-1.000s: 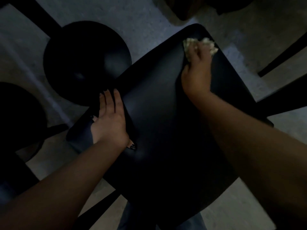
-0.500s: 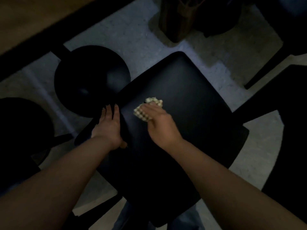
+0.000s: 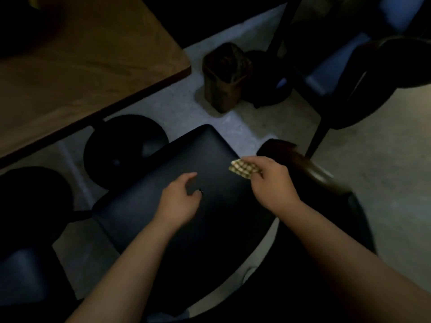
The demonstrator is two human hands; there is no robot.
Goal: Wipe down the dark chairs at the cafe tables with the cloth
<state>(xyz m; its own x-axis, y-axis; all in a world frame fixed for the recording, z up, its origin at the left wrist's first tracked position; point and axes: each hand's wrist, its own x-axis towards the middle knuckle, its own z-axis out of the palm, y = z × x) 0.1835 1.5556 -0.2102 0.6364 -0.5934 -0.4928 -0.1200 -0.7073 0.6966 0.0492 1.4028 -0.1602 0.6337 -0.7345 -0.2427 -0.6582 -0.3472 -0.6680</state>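
A dark chair seat (image 3: 205,155) fills the middle of the head view below me. My right hand (image 3: 271,183) is shut on a small checked cloth (image 3: 243,169), held above the seat's right edge. My left hand (image 3: 179,199) hovers over the seat's centre with its fingers loosely curled and nothing in it. A second dark chair (image 3: 326,178) with a brownish rim stands just right of the cloth.
A wooden table (image 3: 88,73) spans the upper left, with round black bases (image 3: 123,148) on the floor beneath its edge. A brown bin (image 3: 224,80) stands on the pale floor behind the seat. More dark chairs (image 3: 382,75) crowd the upper right.
My right hand swept the cloth from the seat's far corner to its left side, then lifted it to the right edge. My left hand let go of the seat's left edge and moved to the middle.
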